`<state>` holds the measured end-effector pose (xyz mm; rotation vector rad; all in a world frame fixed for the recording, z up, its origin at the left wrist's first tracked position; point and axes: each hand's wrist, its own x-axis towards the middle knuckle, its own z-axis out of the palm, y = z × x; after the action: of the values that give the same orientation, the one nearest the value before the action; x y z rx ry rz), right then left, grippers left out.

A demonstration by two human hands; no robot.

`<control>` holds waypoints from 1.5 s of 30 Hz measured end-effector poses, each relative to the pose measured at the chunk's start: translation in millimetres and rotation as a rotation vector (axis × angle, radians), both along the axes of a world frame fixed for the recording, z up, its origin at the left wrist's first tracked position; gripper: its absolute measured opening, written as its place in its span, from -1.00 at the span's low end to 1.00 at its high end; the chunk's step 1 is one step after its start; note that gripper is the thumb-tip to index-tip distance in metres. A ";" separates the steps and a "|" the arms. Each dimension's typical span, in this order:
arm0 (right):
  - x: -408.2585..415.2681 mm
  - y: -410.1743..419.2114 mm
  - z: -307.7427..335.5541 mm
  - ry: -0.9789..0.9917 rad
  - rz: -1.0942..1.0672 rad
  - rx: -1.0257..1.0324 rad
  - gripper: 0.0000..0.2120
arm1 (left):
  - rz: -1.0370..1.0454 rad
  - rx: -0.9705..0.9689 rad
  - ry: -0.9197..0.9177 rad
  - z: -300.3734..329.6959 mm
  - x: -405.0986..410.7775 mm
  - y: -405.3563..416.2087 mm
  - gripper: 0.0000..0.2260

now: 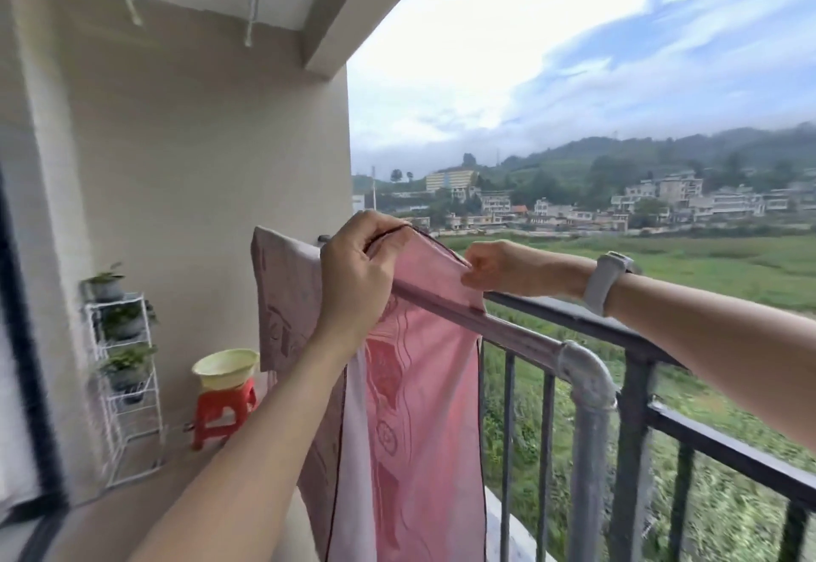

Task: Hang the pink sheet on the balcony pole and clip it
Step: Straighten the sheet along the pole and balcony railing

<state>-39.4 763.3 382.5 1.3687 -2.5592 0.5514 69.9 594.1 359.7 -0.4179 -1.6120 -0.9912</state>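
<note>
My left hand [360,272] is closed on the dark-piped top edge of the thin pink patterned sheet [419,385], with the fingers curled over the hem and the thumb under it. My right hand [499,270] pinches the same edge a little further to the right, fingertips pressed together on a small fold of cloth. Between my two grips the hem runs in a short taut line, lifted slightly above the round grey metal pole [525,340].

Below my hands the sheet lies over this pole and falls down on the near side. Its right border, also with dark piping, hangs straight down just beside the black metal balcony railing [640,385]. To the right of my right hand the pole is bare until its curved elbow joint [587,369], so there is free length there. To the left of my left hand, a second cloth of dull mauve colour [287,296] hangs on the same pole and touches the pink one.

The pink cloth is thin, with a darker red woven figure, and a white layer shows at its left border below my left wrist.

Far left of my grip stand a red plastic stool [223,411] with a pale yellow basin [225,367] on it, and a white wire plant shelf [126,380].
</note>
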 end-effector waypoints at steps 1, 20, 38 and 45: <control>2.5 2.7 -1.2 0.034 -0.003 0.017 -0.80 | 0.010 0.001 -0.001 -2.1 5.4 0.2 -0.78; 107.6 -16.3 -58.3 0.235 0.026 0.235 -0.64 | 0.159 -0.087 -0.512 -159.4 80.4 -44.2 -0.81; 56.5 103.6 -93.0 -0.776 0.076 -0.869 -0.86 | 0.215 -0.107 -0.617 -143.4 22.7 101.0 -0.48; 15.9 102.3 -125.7 -0.635 0.084 -0.529 -0.88 | 0.419 0.163 -0.520 -145.7 2.8 114.5 -0.88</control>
<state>-23.5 865.7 256.8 1.2365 -2.4715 1.7684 72.7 708.6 214.0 0.3106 -1.9519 -0.9368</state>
